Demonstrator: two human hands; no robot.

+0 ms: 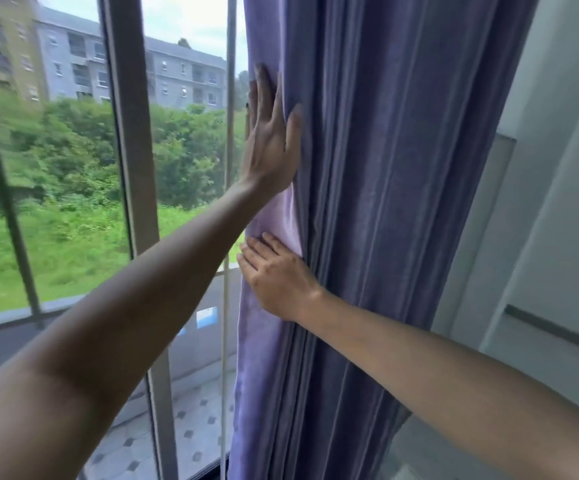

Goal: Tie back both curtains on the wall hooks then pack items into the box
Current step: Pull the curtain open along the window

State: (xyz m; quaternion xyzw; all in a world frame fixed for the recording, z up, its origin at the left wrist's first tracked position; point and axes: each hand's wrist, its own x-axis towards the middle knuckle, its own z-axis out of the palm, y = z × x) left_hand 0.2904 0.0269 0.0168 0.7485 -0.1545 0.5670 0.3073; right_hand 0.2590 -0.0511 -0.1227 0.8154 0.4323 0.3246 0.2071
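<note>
A purple curtain [385,202] hangs bunched in folds at the right side of the window, with its paler lining showing along the left edge. My left hand [270,133] lies flat against that edge, fingers straight and pointing up. Lower down, my right hand [274,275] rests on the same edge with straight fingers pointing left over the pale lining. No wall hook, tie-back or box is in view.
The window frame [132,168] stands left of the curtain, with a thin white cord [225,341] hanging beside it. A white wall [541,202] rises to the right, carrying a grey rail [555,330]. Outside lie a tiled balcony floor [184,427], greenery and buildings.
</note>
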